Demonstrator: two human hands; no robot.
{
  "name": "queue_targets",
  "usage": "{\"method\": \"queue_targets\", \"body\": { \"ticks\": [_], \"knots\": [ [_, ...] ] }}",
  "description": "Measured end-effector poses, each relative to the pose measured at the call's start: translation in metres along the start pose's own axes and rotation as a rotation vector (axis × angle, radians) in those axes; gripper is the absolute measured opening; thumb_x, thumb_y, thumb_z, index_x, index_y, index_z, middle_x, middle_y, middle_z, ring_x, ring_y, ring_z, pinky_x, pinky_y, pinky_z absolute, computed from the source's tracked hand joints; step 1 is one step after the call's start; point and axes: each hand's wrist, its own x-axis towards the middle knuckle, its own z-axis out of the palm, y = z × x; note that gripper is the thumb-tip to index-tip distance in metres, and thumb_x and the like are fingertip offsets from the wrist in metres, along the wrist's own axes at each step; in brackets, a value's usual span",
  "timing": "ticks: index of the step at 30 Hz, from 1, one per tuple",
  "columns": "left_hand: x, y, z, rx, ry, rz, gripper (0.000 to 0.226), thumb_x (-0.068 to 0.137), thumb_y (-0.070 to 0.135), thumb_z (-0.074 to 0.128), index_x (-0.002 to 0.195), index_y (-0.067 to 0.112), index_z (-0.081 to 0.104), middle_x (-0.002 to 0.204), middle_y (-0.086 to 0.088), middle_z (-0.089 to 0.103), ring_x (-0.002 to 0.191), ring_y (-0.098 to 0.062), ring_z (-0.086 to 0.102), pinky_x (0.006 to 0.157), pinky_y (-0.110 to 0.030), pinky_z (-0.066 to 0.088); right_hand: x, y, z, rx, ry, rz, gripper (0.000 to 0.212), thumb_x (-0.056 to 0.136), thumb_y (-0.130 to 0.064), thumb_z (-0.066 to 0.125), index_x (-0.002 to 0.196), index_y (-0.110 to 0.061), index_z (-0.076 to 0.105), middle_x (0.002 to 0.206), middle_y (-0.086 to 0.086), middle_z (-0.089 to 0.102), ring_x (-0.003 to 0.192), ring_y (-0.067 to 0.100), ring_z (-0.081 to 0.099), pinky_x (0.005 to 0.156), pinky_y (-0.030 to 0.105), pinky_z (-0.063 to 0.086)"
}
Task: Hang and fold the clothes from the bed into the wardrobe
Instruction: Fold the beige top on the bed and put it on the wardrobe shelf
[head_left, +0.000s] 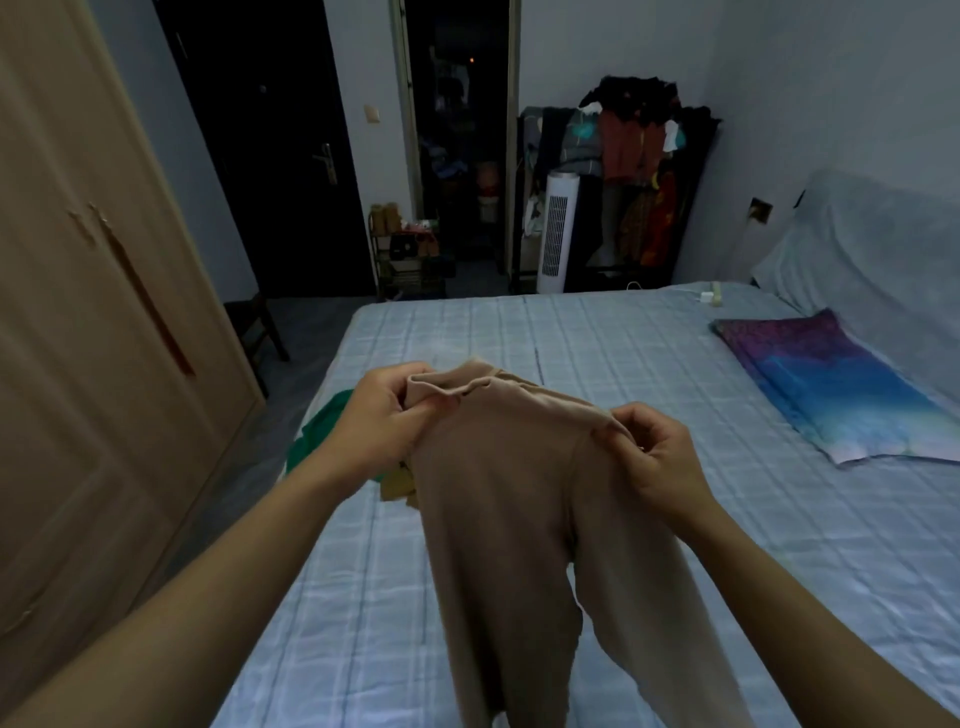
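Beige trousers (498, 519) hang in the air over the bed (649, 343), held up by the waistband with both legs dropping toward me. My left hand (382, 421) grips the left end of the waistband. My right hand (657, 457) pinches the right end. A green garment (317, 431) and a small yellow-brown one (397, 483) lie on the bed's left edge, partly hidden behind my left hand and the trousers. The light wooden wardrobe (93, 312) stands at the left with its doors closed.
A purple-and-blue pillow (831, 389) lies on the right of the bed. Behind the bed stand a white tower fan (558, 228), a crowded clothes rack (634, 171) and a small shelf (410, 254). A dark stool (257, 327) sits in the aisle beside the wardrobe.
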Motion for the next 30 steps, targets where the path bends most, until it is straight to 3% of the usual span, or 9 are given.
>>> {"method": "queue_targets", "body": {
  "ticks": [5, 10, 12, 17, 20, 24, 27, 30],
  "knots": [
    [0.083, -0.047, -0.007, 0.044, 0.053, -0.008, 0.026, 0.093, 0.023, 0.068, 0.073, 0.008, 0.061, 0.061, 0.006, 0.053, 0.058, -0.005, 0.047, 0.053, -0.021, 0.036, 0.086, 0.038, 0.030, -0.048, 0.048, 0.080, 0.010, 0.094, -0.003, 0.061, 0.085, -0.005, 0.067, 0.078, 0.014, 0.066, 0.070, 0.010, 0.058, 0.063, 0.033, 0.047],
    [0.177, -0.080, -0.029, 0.063, 0.124, 0.016, 0.023, 0.097, 0.016, 0.063, 0.082, -0.002, 0.064, 0.070, -0.016, 0.059, 0.061, -0.010, 0.049, 0.053, -0.025, 0.037, 0.194, 0.054, 0.064, -0.036, 0.110, 0.084, 0.012, 0.096, -0.005, 0.058, 0.088, -0.003, 0.067, 0.077, 0.008, 0.064, 0.070, 0.009, 0.056, 0.063, 0.027, 0.047],
    [0.202, -0.086, -0.042, 0.033, 0.171, 0.068, 0.017, 0.096, 0.016, 0.064, 0.086, 0.003, 0.068, 0.072, -0.009, 0.063, 0.063, -0.007, 0.053, 0.054, -0.024, 0.041, 0.229, 0.050, 0.072, -0.030, 0.118, 0.044, 0.012, 0.097, -0.005, 0.056, 0.090, -0.006, 0.066, 0.078, 0.008, 0.063, 0.070, 0.010, 0.055, 0.062, 0.024, 0.047],
    [0.218, -0.089, -0.072, -0.029, 0.162, 0.168, 0.018, 0.085, 0.044, 0.074, 0.082, 0.027, 0.071, 0.074, 0.010, 0.065, 0.070, -0.004, 0.059, 0.059, -0.021, 0.046, 0.270, 0.032, 0.077, -0.033, 0.081, -0.109, 0.008, 0.097, -0.007, 0.058, 0.094, -0.004, 0.065, 0.079, 0.001, 0.062, 0.072, 0.008, 0.054, 0.063, 0.019, 0.044],
    [0.200, -0.089, -0.074, -0.027, 0.167, 0.161, 0.021, 0.080, 0.052, 0.075, 0.082, 0.032, 0.071, 0.081, 0.008, 0.066, 0.076, -0.004, 0.060, 0.064, -0.019, 0.047, 0.263, 0.029, 0.076, -0.061, 0.014, -0.156, 0.006, 0.096, -0.006, 0.059, 0.095, -0.006, 0.065, 0.081, -0.002, 0.063, 0.074, 0.006, 0.057, 0.067, 0.019, 0.047],
    [0.149, -0.100, -0.060, -0.025, 0.080, 0.064, 0.005, 0.086, 0.030, 0.076, 0.084, 0.029, 0.072, 0.079, 0.013, 0.065, 0.075, 0.000, 0.060, 0.066, -0.016, 0.045, 0.213, 0.041, 0.072, -0.147, -0.104, -0.153, 0.012, 0.093, 0.000, 0.060, 0.093, -0.010, 0.067, 0.083, -0.003, 0.065, 0.076, 0.003, 0.060, 0.073, 0.016, 0.050],
    [0.088, -0.117, -0.036, 0.010, 0.018, -0.030, 0.007, 0.085, 0.014, 0.077, 0.086, 0.019, 0.071, 0.076, 0.010, 0.068, 0.072, 0.000, 0.060, 0.065, -0.016, 0.044, 0.148, 0.069, 0.069, -0.242, -0.200, -0.131, 0.012, 0.090, 0.004, 0.063, 0.090, -0.007, 0.068, 0.083, 0.004, 0.067, 0.077, 0.014, 0.063, 0.073, 0.022, 0.049],
    [0.008, -0.144, -0.002, 0.070, -0.056, -0.134, 0.006, 0.084, 0.006, 0.075, 0.086, 0.010, 0.072, 0.078, -0.008, 0.070, 0.073, -0.008, 0.060, 0.066, -0.025, 0.044, 0.061, 0.109, 0.069, -0.311, -0.290, -0.068, 0.009, 0.086, 0.007, 0.066, 0.088, -0.001, 0.070, 0.083, 0.010, 0.068, 0.078, 0.028, 0.064, 0.074, 0.035, 0.050]
  ]
}}
